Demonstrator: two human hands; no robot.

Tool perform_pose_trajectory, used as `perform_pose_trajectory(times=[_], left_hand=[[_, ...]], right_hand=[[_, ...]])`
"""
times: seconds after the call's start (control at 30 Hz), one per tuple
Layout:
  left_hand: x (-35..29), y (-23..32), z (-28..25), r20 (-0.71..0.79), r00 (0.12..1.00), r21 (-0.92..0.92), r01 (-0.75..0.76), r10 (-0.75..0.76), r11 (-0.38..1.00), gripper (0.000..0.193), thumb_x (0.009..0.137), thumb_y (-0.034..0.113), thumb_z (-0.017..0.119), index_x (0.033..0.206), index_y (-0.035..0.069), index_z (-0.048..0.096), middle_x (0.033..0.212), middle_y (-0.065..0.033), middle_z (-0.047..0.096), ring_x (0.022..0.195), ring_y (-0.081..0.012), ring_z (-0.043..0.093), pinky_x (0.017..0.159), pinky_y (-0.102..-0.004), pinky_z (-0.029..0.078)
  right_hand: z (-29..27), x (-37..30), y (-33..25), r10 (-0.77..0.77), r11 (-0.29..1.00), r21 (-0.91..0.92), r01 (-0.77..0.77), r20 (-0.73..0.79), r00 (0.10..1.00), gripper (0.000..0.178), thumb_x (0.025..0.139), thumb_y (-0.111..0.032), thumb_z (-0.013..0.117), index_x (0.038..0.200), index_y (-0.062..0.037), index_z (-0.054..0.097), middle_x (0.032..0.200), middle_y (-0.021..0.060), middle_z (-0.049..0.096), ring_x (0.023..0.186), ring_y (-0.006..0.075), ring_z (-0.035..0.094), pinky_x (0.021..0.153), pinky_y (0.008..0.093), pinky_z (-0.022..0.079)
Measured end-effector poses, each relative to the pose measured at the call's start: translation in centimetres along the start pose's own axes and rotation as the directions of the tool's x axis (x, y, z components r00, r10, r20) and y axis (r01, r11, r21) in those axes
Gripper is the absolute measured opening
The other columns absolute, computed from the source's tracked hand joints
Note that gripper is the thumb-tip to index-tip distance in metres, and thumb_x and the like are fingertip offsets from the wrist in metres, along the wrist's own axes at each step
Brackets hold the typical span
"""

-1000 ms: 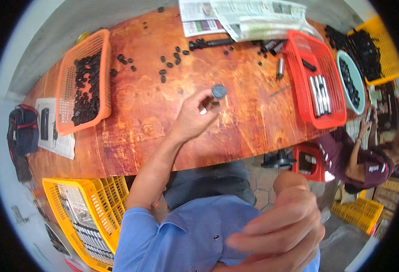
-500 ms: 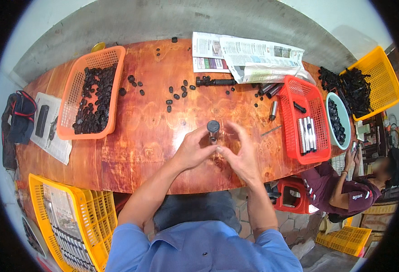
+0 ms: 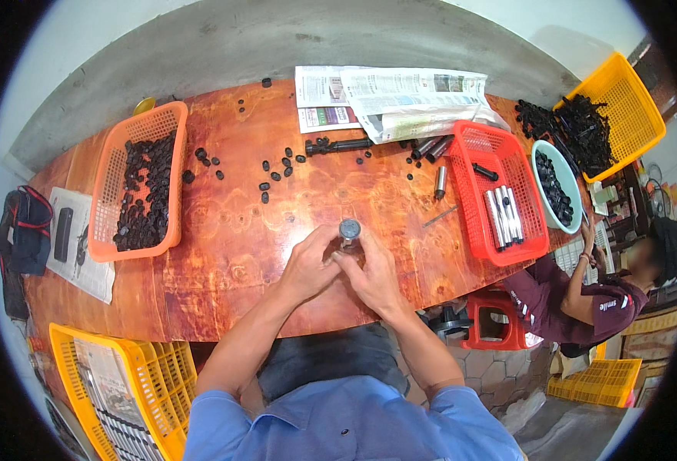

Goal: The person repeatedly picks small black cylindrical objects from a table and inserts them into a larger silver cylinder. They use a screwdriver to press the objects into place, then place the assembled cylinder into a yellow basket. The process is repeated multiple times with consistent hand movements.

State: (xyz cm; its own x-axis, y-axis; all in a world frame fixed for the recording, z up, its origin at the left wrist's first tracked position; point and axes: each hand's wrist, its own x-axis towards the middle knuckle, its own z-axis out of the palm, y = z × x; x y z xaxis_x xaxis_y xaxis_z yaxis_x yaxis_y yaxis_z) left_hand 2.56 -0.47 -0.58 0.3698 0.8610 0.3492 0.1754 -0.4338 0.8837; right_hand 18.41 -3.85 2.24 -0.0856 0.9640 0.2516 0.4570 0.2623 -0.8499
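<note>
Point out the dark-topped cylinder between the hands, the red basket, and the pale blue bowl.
Dark-topped cylinder (image 3: 350,228): head view, on its round top.
Red basket (image 3: 518,253): head view, on its near wall.
Pale blue bowl (image 3: 544,148): head view, inside its far rim.

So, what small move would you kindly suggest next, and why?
Perhaps firm up the right hand on the tube: the left hand seems to hold it, dark cap up, while the right is close by its other side, its grip hard to make out.
</note>
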Motion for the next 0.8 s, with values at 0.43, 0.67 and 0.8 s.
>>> perform_pose_trajectory(times=[0.43, 0.67, 0.8], left_hand=[[-0.2, 7.3, 0.4, -0.055, 0.994, -0.703, 0.026, -0.091, 0.711, 0.030, 0.096, 0.007, 0.065, 0.124, -0.002, 0.058, 0.096, -0.0087, 0.070, 0.098, -0.0172, 0.066, 0.092, -0.0328, 0.051], [-1.8, 9.1, 2.2, -0.230, 0.932, -0.625, 0.078, -0.279, 0.777, 0.027, 0.102, 0.027, 0.061, 0.102, 0.001, 0.056, 0.072, -0.0088, 0.063, 0.070, -0.0187, 0.063, 0.078, -0.0337, 0.053], [-1.6, 9.7, 1.0, -0.117, 0.980, -0.704, 0.032, -0.160, 0.709, 0.022, 0.098, 0.018, 0.068, 0.091, -0.001, 0.058, 0.078, -0.0139, 0.067, 0.069, -0.0158, 0.064, 0.064, -0.0282, 0.052]], right_hand=[[-1.1, -3.4, -1.9, -0.240, 0.970, -0.047, 0.237, -0.063, 0.969, 0.049, 0.083, -0.002, 0.069, 0.129, -0.0003, 0.056, 0.105, 0.0178, 0.066, 0.087, 0.0311, 0.068, 0.078, 0.0389, 0.055], [0.7, -4.3, -1.4, -0.154, 0.983, -0.123, 0.140, -0.118, 0.981, 0.017, 0.076, -0.001, 0.069, 0.089, -0.0032, 0.058, 0.080, 0.0163, 0.064, 0.071, 0.0334, 0.066, 0.061, 0.0418, 0.051], [0.6, -4.5, -2.5, -0.092, 0.995, 0.031, 0.098, -0.154, 0.984, 0.015, 0.073, 0.000, 0.066, 0.088, -0.0026, 0.064, 0.073, 0.0189, 0.066, 0.065, 0.0364, 0.067, 0.059, 0.0443, 0.052]])
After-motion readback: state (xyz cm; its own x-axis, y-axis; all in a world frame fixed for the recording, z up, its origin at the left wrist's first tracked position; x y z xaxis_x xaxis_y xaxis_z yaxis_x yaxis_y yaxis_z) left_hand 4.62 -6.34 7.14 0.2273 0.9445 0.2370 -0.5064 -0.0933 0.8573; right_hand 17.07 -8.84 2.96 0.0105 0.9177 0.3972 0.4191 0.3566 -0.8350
